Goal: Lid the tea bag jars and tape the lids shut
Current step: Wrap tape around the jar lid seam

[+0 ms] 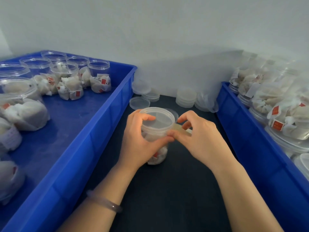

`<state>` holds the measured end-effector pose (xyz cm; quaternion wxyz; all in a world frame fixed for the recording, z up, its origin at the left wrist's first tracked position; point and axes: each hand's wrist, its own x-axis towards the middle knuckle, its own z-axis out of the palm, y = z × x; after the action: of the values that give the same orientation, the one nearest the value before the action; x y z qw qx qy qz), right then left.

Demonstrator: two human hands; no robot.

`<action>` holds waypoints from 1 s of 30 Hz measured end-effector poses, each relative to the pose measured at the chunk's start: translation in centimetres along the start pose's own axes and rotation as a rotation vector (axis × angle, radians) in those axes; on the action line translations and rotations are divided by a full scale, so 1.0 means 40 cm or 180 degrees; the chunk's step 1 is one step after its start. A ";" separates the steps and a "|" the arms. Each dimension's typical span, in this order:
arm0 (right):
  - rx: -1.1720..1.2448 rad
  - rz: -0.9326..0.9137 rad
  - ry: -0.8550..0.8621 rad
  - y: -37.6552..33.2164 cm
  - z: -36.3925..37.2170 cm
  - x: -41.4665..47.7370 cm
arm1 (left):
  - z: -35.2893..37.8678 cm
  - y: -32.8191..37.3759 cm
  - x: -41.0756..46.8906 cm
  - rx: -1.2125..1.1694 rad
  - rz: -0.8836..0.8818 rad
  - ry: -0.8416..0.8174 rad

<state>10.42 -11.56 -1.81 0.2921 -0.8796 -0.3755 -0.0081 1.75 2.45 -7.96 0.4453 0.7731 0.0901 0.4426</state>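
A clear jar of tea bags [158, 157] stands on the dark table between two blue crates. A translucent lid [158, 119] sits on top of it. My left hand [142, 136] grips the jar just under the lid, thumb against the rim. My right hand [199, 136] pinches a strip of clear tape [181, 128] and holds it against the side of the lid. Spare lids [185, 97] lie stacked at the back of the table, and one loose lid [139, 102] lies upside down.
The left blue crate [93, 131] holds several open jars of tea bags [70, 81]. The right blue crate [250, 131] holds several lidded jars [284, 118] piled on their sides. A white wall closes off the back.
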 end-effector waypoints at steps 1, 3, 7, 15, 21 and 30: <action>0.0069 -0.0056 -0.0054 -0.004 -0.007 0.002 | -0.005 0.003 0.000 -0.0076 -0.0066 -0.0011; 0.0335 -0.0112 -0.0313 -0.009 -0.030 0.005 | -0.021 0.007 -0.001 -0.0388 -0.0249 -0.0071; 0.0577 -0.0137 -0.0698 -0.013 -0.071 -0.006 | -0.043 0.004 0.000 -0.1529 -0.0749 -0.0194; 0.0650 -0.0070 -0.0226 -0.025 -0.094 -0.017 | -0.042 0.008 0.005 -0.2205 -0.1463 -0.0547; 0.0642 -0.0044 -0.0420 -0.011 -0.083 -0.014 | -0.054 0.010 0.007 -0.2342 -0.1631 -0.0866; 0.0813 -0.0291 -0.1498 0.009 -0.067 -0.006 | -0.053 0.006 -0.005 -0.2249 -0.1545 -0.1167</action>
<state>11.04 -13.32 0.16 0.3047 -0.7954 -0.4703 0.2307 -0.02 3.50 -7.45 0.7806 0.5960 0.0320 0.1852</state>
